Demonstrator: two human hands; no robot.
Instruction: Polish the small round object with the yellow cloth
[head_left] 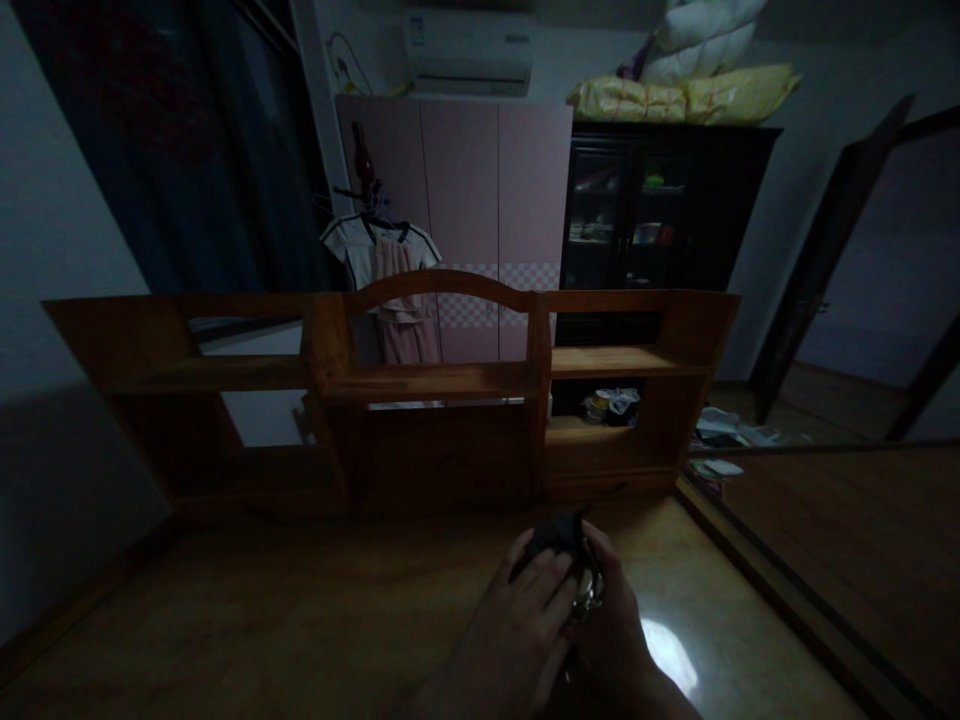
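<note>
Both hands meet low in the middle of the head view, above the pale wooden surface. My left hand is closed round a small, soft-looking black pouch-like thing, its fingers curled over the near side. On the right edge of the same thing, my right hand grips with its fingers bent. Shiny metal pieces, perhaps a ring or keys, show between the two hands. The dim light hides what exactly they are, and the palms are out of sight.
Behind the hands stands a wooden shelf unit with open compartments. A raised wooden edge runs along the right. Farther back are hanging clothes, a pink wardrobe, a dark cabinet and an open door.
</note>
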